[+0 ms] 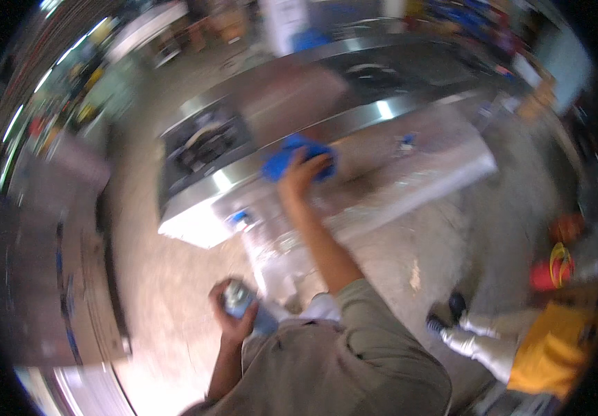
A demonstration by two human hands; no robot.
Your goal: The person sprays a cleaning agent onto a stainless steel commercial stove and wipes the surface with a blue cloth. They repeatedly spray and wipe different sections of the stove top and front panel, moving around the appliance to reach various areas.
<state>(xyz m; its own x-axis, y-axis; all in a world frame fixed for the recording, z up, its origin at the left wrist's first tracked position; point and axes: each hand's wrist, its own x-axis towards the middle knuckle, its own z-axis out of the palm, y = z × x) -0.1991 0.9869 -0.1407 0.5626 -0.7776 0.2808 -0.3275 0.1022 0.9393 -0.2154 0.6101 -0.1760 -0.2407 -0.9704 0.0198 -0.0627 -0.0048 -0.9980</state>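
Note:
My right hand is stretched forward and presses a bunched blue cloth against the front edge of a stainless steel gas stove. The fingers curl over the cloth. My left hand is lower, near my body, wrapped round a blue-grey aerosol can with a pale top. Two black burners, one at the left and one farther right, sit in the stove top. Clear plastic film covers the stove's front, where blue-and-silver knobs show. Motion blurs the picture.
A large cardboard box stands at the left. To the right are another person's legs in light trousers and dark shoes, beside a yellow-orange cloth or bag. A red container with yellow loops sits there too. Cluttered shelves line the back.

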